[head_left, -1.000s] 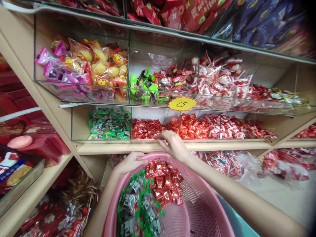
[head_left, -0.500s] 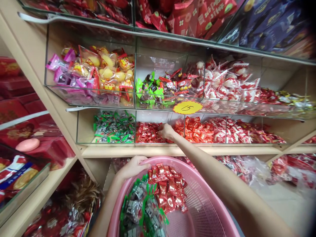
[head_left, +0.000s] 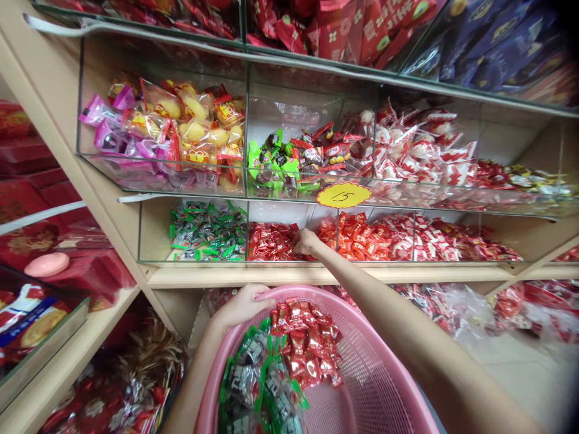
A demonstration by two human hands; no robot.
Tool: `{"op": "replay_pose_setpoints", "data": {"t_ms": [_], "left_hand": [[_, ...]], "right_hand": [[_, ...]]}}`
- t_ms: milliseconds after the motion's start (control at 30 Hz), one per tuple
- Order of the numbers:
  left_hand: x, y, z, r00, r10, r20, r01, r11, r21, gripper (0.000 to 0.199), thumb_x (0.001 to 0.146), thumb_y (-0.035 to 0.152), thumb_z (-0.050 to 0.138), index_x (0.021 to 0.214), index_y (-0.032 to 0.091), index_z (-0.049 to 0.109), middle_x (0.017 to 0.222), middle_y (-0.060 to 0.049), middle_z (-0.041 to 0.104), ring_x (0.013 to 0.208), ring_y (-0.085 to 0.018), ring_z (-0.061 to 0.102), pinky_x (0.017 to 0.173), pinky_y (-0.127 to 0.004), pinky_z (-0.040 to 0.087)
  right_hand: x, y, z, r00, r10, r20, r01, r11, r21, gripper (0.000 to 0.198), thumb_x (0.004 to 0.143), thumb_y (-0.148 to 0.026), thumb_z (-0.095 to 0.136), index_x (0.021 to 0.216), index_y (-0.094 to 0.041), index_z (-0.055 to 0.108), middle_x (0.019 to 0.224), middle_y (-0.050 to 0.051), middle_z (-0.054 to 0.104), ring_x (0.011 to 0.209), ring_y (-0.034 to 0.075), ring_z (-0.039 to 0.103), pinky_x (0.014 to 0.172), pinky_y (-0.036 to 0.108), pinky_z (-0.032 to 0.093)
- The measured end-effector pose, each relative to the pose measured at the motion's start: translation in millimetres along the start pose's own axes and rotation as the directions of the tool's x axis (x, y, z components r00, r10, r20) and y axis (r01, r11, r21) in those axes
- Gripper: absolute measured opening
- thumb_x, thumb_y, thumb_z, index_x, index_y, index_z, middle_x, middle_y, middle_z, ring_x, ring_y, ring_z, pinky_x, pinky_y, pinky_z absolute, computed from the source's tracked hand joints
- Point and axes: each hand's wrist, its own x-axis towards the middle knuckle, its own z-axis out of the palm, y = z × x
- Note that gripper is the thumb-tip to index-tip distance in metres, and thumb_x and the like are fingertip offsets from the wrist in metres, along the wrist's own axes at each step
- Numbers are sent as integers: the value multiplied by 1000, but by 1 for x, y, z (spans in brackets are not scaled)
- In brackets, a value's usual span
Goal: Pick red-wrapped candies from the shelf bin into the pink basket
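Observation:
My left hand is closed over the near-left part of the far rim of a pink plastic basket. Inside the basket lie small red-wrapped candies and, to their left, candies in clear wrappers with green ends. My right hand reaches past the basket into a glass-fronted bin of the lower shelf. Its curled fingers are at the red-wrapped candies there; the fingertips and whatever they hold are hidden.
Candies with green wrappers fill the bin to the left, orange-red candies the one to the right. A yellow price tag hangs above. The glass front and wooden shelf edge separate bins from basket. Bagged candy lies below.
My right hand has shifted very slightly right and down within the red candy bin, fingers curled. My left hand and the basket hold nearly the same place.

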Motion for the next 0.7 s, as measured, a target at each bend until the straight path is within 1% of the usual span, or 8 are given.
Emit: {"op": "replay_pose_setpoints", "data": {"t_ms": [100,200,333,400,467,567,633,700], "left_hand": [[0,-2,-1,1000,5,10,-5,1000,6,37,72,41,56,87,8,65,78,-5,64,69,-16,54,61,-22,40],[0,-5,-2,1000,18,18,-18,1000,25,35,74,38,54,89,8,64,83,-6,64,73,-17,55,62,-23,40],[0,-6,-3,1000,27,4,-27,997,68,33,75,37,54,87,8,64,84,-7,65,74,-18,55,63,-23,40],[0,-5,-2,1000,30,2,-30,996,78,33,75,37,54,87,8,64,85,-6,65,75,-18,55,64,-23,41],[1,-3,-2,1000,29,1,-29,996,81,33,75,37,54,87,8,65,84,-6,65,74,-17,55,63,-23,41],[1,0,-1,1000,25,-1,-25,996,80,34,74,38,55,86,8,66,82,-6,65,72,-17,55,63,-23,40],[2,1,0,1000,20,-2,-20,997,80,34,73,38,56,85,8,66,81,-6,65,71,-17,54,63,-23,40],[2,1,0,1000,15,-4,-14,997,80,34,72,38,56,84,8,66,79,-5,64,69,-16,53,62,-23,40]], "right_hand": [[-3,-1,-5,998,64,23,-66,996,59,27,50,-3,66,75,-12,67,78,11,66,79,26,61,70,32,47],[-9,1,-14,998,70,-3,-69,988,141,32,52,-3,64,82,-12,67,79,11,65,76,25,61,68,32,47],[-33,5,-30,998,-10,-62,27,961,276,29,62,-9,60,90,-12,64,74,6,64,71,18,59,64,26,45],[-52,5,-36,995,-64,-81,91,917,387,28,66,-13,58,95,-11,62,71,3,63,67,13,58,62,22,44],[-73,5,-40,991,-106,-83,134,795,592,29,67,-17,60,95,-11,60,70,1,62,63,10,56,61,21,44],[-102,6,-42,990,-132,-48,111,523,845,33,60,-23,69,90,-12,61,69,0,60,60,8,53,58,21,42],[-117,8,-42,991,-134,-19,77,439,895,35,57,-24,72,88,-13,61,70,-1,60,60,7,52,55,20,39],[-128,11,-42,991,-134,-1,55,397,916,35,57,-24,73,88,-15,62,72,-1,60,61,6,52,55,19,39]]}}
